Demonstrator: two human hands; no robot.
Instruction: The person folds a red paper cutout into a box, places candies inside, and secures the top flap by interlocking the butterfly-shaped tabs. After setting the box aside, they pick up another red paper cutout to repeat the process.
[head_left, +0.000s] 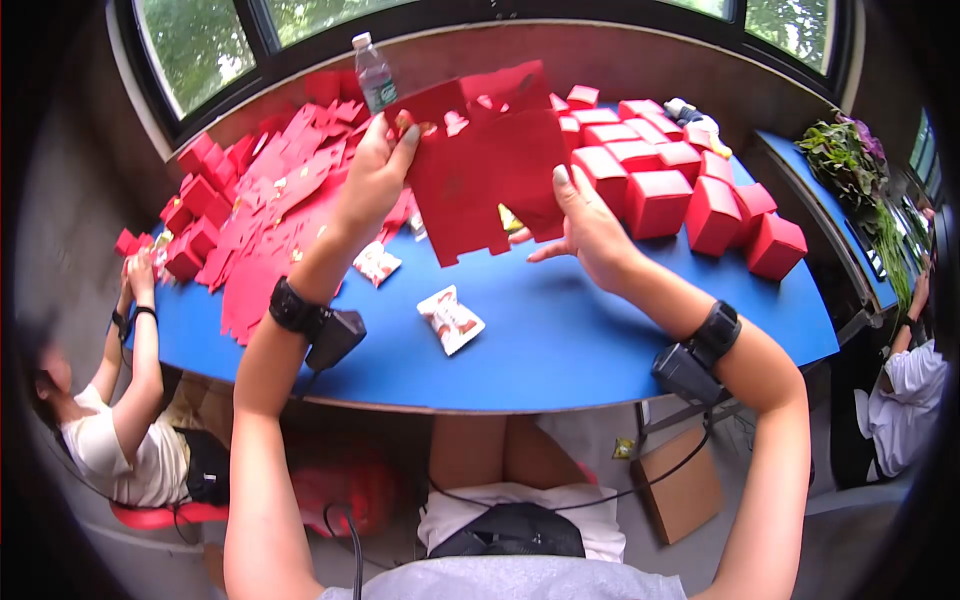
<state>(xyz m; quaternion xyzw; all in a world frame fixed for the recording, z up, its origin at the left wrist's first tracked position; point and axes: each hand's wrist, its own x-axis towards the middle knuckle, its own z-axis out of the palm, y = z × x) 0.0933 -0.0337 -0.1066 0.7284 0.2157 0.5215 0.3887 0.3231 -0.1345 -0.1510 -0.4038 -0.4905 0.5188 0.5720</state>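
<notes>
My left hand (375,175) is closed on the upper left edge of a flat red paper box blank (490,165), thumb in front. The blank is held up above the table, and its edges have cut-out notches and tabs. My right hand (595,235) is at its right edge, thumb against the edge and fingers stretched behind and below it. Under the blank, a white and brown snack packet (451,320) lies on the blue table (560,350). A second snack packet (377,263) lies near my left forearm. A small yellow wrapper (510,217) shows partly behind the blank.
Flat red blanks (290,190) are heaped at left, with a plastic bottle (374,75) behind. Folded red boxes (658,203) stand in rows at right. One person (120,430) sits at left, another (905,400) at right. A cardboard box (680,485) is on the floor.
</notes>
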